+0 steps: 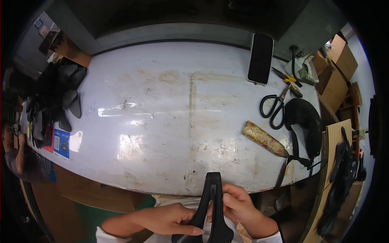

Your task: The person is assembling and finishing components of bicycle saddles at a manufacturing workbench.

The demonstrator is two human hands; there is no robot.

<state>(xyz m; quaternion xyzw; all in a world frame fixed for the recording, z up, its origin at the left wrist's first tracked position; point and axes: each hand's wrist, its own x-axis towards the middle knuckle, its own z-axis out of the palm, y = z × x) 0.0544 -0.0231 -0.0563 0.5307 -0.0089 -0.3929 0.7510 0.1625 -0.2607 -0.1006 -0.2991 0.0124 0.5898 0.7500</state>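
A black bicycle saddle (219, 214) with a long slot down its middle is held close to my body, its narrow nose pointing away from me by the table's near edge. My left hand (170, 218) grips the saddle's left side, thumb lying across the lower part. On the other side, my right hand (243, 208) has its fingers curled and pressed against the saddle's right edge near the nose. Some right fingertips are hidden behind the saddle, and a fingertip shows through the slot. The saddle's wide rear runs toward the bottom of the picture.
On the white table (162, 141), a phone (260, 58), pliers (288, 77), scissors (277, 107), a tan-handled tool (265, 139) and a black curved piece (310, 117) lie right. Black parts (60, 93) pile left. Another person (24, 156) is far left; cardboard (338, 133) stands right.
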